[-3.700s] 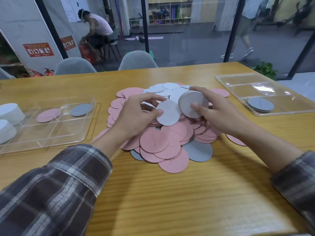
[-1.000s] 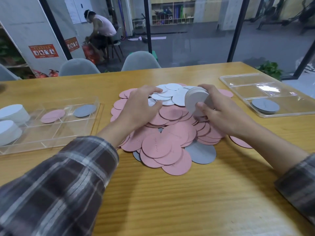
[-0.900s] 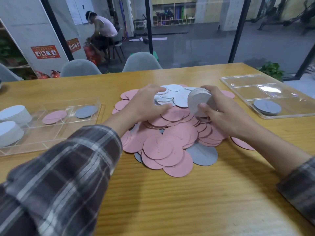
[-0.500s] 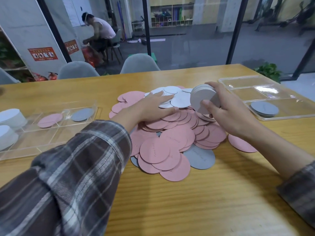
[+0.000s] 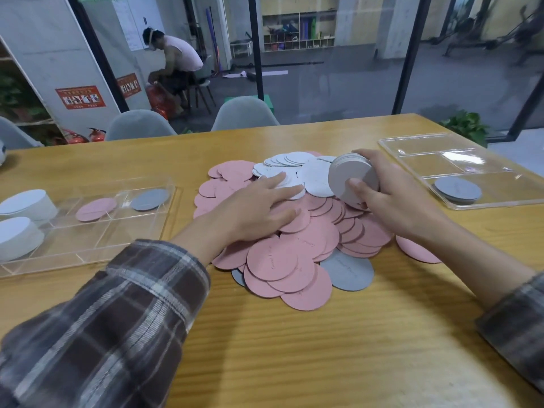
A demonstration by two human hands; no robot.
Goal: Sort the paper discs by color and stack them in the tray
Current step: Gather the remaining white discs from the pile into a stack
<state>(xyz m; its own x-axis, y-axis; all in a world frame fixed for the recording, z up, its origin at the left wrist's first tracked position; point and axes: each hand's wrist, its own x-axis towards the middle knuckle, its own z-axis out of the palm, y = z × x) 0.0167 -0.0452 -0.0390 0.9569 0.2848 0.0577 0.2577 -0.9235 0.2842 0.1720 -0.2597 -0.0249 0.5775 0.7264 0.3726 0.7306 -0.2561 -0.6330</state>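
Two white stacks (image 5: pixel 25 203), cut off by the frame edge, stand in the left tray (image 5: pixel 88 250) beside one pink disc (image 5: pixel 96 209) and one grey disc (image 5: pixel 150 199). Our left hand (image 5: pixel 253 214) lies flat, fingers straight, on the disc pile (image 5: pixel 294 260) on the bench (image 5: pixel 294 354), hiding what is under it. Our right hand (image 5: pixel 396 203) grips a tilted white-disc stack (image 5: pixel 348 179) above the pile; grey discs (image 5: pixel 457 188) sit in the right tray (image 5: pixel 426 163).

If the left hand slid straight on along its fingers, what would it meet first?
Probably the loose white discs just beyond the left hand; further along sits the white stack the right hand holds, depth unclear.
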